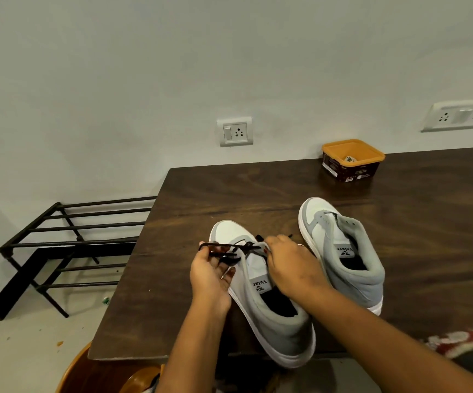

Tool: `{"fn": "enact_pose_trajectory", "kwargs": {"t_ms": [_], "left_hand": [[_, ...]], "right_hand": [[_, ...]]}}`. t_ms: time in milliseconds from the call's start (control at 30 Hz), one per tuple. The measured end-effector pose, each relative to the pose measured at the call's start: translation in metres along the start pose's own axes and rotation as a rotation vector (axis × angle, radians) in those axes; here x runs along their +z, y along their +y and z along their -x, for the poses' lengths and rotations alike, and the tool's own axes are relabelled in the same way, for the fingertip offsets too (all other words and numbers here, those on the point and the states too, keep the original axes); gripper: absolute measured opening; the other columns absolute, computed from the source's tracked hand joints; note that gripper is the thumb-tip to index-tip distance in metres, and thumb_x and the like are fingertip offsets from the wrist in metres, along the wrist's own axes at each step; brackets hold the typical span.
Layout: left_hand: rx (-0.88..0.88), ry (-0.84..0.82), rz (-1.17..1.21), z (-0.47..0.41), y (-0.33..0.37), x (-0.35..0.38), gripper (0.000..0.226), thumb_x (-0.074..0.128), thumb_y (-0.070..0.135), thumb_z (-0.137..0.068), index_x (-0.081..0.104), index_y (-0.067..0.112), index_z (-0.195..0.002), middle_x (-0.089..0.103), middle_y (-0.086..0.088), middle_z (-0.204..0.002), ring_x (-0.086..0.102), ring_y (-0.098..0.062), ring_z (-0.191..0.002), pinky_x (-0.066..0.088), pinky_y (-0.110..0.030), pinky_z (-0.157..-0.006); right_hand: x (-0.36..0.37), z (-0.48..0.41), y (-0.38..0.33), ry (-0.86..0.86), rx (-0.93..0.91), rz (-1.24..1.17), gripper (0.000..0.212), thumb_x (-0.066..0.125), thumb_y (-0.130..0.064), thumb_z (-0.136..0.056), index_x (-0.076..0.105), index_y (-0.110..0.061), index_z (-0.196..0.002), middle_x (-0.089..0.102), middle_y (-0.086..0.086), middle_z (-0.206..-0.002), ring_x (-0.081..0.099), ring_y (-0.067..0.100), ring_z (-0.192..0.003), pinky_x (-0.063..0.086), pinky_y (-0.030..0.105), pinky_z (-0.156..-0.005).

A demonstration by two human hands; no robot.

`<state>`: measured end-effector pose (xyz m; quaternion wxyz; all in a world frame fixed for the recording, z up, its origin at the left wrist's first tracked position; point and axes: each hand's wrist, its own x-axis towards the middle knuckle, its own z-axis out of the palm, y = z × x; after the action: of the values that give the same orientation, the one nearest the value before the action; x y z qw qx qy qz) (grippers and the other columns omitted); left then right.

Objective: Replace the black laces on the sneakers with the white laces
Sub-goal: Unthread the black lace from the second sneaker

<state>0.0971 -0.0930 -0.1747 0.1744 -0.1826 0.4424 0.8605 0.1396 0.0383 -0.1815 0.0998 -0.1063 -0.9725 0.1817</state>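
The brown bench [258, 188] holds two grey and white shoes [343, 251] side by side. The near shoe [272, 316] is between both hands. The left hand [209, 276] curls its fingers [215, 263] round the black lace [221, 246]; the right hand [292, 268] pinches that lace at the shoe's tongue [255, 268].

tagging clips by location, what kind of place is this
Probably a room in a home: a wooden table pushed against a plain wall, a socket above it, and a black metal rack on the floor beside it.

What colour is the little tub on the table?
The tub is orange inside, dark brown outside, seen in the head view.
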Motion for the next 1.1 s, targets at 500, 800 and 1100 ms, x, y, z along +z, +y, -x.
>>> {"fn": "enact_pose_trajectory", "kwargs": {"t_ms": [500, 800, 1100], "left_hand": [[0.943, -0.002, -1.731, 0.002, -0.004, 0.000, 0.028, 0.052, 0.045, -0.090, 0.064, 0.034, -0.112, 0.064, 0.010, -0.099, 0.051, -0.015, -0.099, 0.045, -0.031, -0.078], [0.961, 0.009, -1.046, 0.002, -0.013, 0.004, 0.012, 0.058, 0.014, -0.090, 0.069, 0.019, -0.087, 0.059, 0.004, -0.085, 0.047, -0.016, -0.088, 0.036, -0.030, -0.076], [0.365, -0.065, 0.111, 0.000, 0.037, -0.008, 0.029, 0.037, 0.012, -0.100, 0.049, 0.020, -0.075, 0.051, 0.002, -0.064, 0.046, -0.009, -0.051, 0.042, -0.014, -0.046]], "right_hand": [[0.003, 0.003, -0.006, -0.018, 0.105, -0.120, 0.034, 0.042, -0.027, -0.092, 0.044, -0.029, -0.126, 0.052, 0.008, -0.120, 0.059, 0.032, -0.100, 0.045, 0.037, -0.080], [0.008, 0.005, -0.008, -0.026, 0.084, -0.095, 0.040, 0.035, -0.025, -0.094, 0.041, -0.040, -0.130, 0.049, 0.007, -0.114, 0.057, 0.034, -0.095, 0.043, 0.036, -0.075], [0.008, 0.005, -0.010, -0.032, 0.118, -0.050, 0.036, 0.036, -0.025, -0.097, 0.039, -0.026, -0.133, 0.049, 0.006, -0.125, 0.056, 0.031, -0.103, 0.037, 0.033, -0.071]]}}
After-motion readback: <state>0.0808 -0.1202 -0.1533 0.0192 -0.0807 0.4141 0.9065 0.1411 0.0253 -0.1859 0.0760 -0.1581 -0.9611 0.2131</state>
